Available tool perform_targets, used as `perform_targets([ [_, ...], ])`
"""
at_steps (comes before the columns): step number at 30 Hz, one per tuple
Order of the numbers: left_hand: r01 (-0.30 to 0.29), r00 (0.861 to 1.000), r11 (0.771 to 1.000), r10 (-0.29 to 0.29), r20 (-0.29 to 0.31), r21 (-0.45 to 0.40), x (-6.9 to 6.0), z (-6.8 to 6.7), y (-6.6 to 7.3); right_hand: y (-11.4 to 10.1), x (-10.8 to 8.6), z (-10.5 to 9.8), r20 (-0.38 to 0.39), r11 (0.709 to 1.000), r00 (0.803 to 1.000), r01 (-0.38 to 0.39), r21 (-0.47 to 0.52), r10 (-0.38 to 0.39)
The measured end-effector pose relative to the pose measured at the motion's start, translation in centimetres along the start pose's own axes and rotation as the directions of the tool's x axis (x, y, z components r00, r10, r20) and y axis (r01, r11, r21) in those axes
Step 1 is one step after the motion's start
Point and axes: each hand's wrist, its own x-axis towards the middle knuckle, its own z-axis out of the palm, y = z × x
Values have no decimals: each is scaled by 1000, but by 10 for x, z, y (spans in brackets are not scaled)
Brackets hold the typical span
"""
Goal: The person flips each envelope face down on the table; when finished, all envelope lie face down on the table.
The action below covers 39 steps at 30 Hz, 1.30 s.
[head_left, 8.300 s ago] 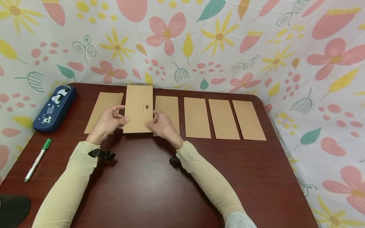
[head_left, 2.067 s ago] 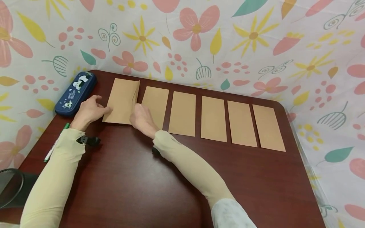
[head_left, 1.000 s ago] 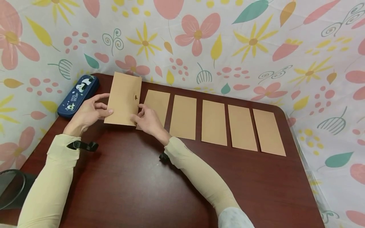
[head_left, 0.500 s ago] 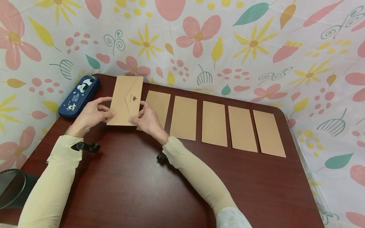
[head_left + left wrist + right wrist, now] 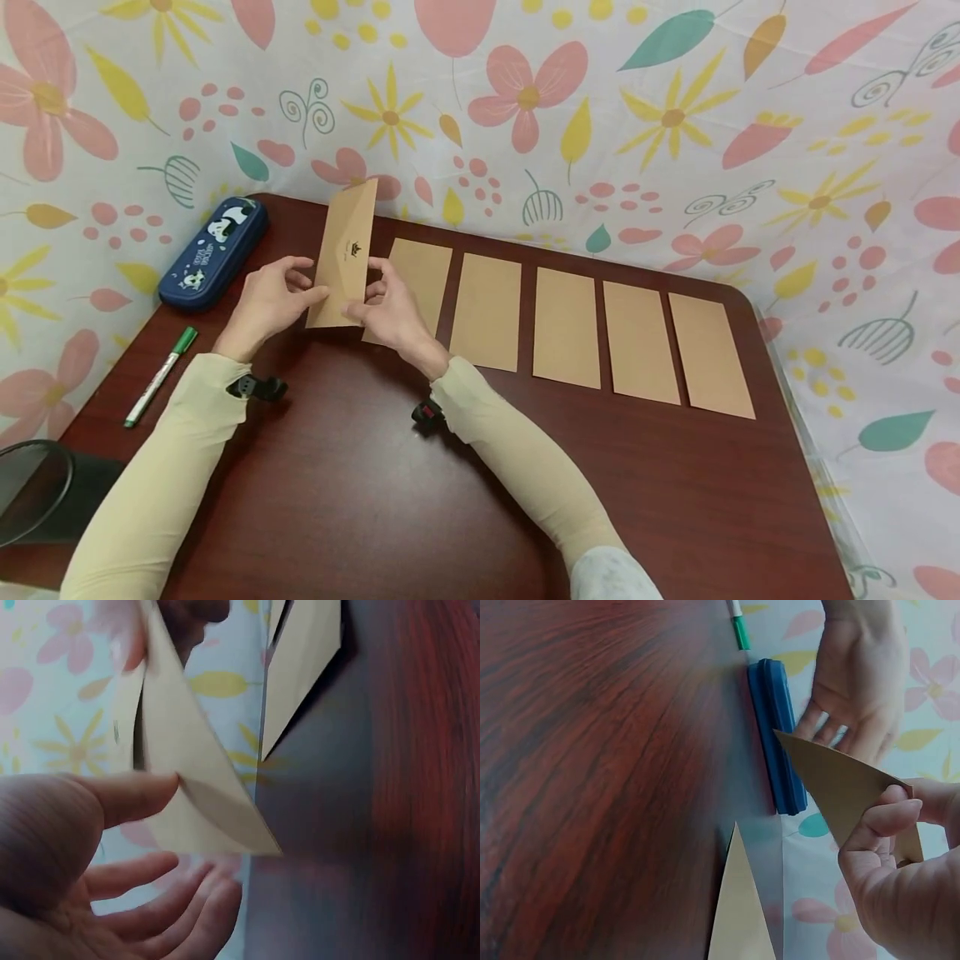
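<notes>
A brown paper envelope (image 5: 343, 250) with a small dark crown print stands raised and tilted above the left end of a row of envelopes. My right hand (image 5: 397, 312) pinches its lower right edge between thumb and fingers. At its left edge is my left hand (image 5: 273, 300), the thumb touching the paper and the other fingers spread loosely apart from it. In the left wrist view the thumb tip meets the envelope (image 5: 195, 750), while the fingers below are off it. The right wrist view has the envelope (image 5: 832, 776) held at one corner.
Several brown envelopes (image 5: 566, 329) lie flat side by side to the right. A blue panda pencil case (image 5: 213, 250) and a green-capped marker (image 5: 161, 379) lie at the left. A black mesh holder (image 5: 67, 500) stands front left; a patterned curtain (image 5: 480, 108) backs the table (image 5: 375, 500).
The second envelope, held earlier, now lies flat in the row; the leftmost was taken up. Lately it has turned and tilted up, and my left hand has shifted right, loosening its fingers.
</notes>
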Motion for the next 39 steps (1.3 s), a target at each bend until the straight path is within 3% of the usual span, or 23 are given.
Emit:
perform_targets([
  [6,-139,985,990,136,-109,-12,-8,7,16,-3,0,4,31,998,999,25,58,-27],
  [13,-197,968,980,191,-161,-23,-15,8,26,-6,2,6,122,994,991,45,97,-57],
  [17,-191,974,980,183,-132,-53,-17,6,30,-9,3,5,146,996,988,38,86,-51],
  [21,-137,987,988,131,-90,-65,-20,3,34,-10,2,6,169,996,984,37,81,-50],
  [24,-120,989,991,114,-97,-54,-23,2,37,-11,1,8,202,995,977,49,92,-67],
  [27,-154,980,988,148,-133,-29,-26,1,38,-12,1,10,227,994,971,62,86,-80],
  [31,-207,954,978,201,-224,-1,-27,2,38,-13,2,12,238,996,968,70,50,-80],
  [35,-208,936,978,192,-296,-21,-27,2,35,-12,4,13,212,996,973,92,-3,-89],
  [39,-194,935,979,164,-314,-67,-27,0,31,-10,6,12,132,981,986,124,-148,-105],
])
